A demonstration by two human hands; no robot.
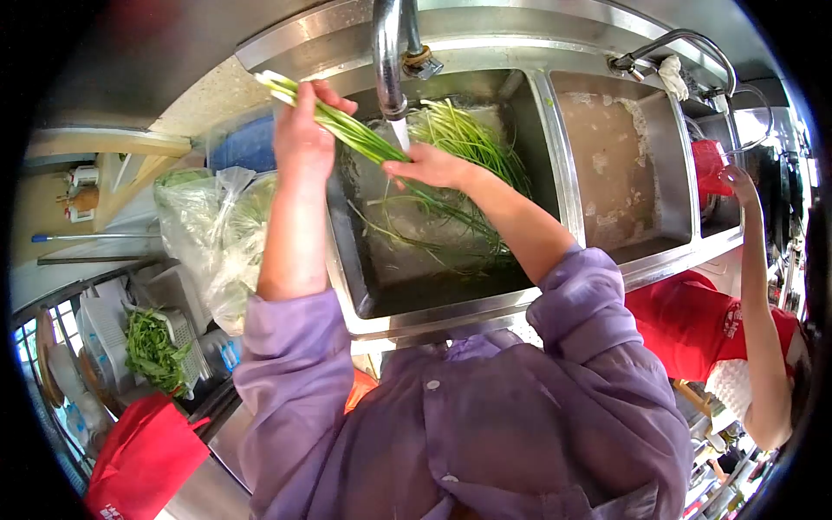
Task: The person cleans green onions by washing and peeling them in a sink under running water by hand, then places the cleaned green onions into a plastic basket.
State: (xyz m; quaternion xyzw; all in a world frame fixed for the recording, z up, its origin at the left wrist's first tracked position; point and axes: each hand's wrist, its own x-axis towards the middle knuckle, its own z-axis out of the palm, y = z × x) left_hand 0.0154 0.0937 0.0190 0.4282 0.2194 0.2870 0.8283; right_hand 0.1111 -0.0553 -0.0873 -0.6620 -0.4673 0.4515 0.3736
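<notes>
A bunch of green onions stretches between my two hands under the running faucet. My left hand grips the bunch near its white ends, up at the sink's left side. Farther down the stalks, my right hand is closed around the greens beside the falling water. The long green tips trail down into the steel sink basin, which holds water. More green onions lie in a pile at the back right of this basin, behind my right hand.
A second basin with cloudy brownish water adjoins on the right. Clear plastic bags of greens stand to the left. Leafy greens fill a white basket lower left. At the right, a person in red holds a red container.
</notes>
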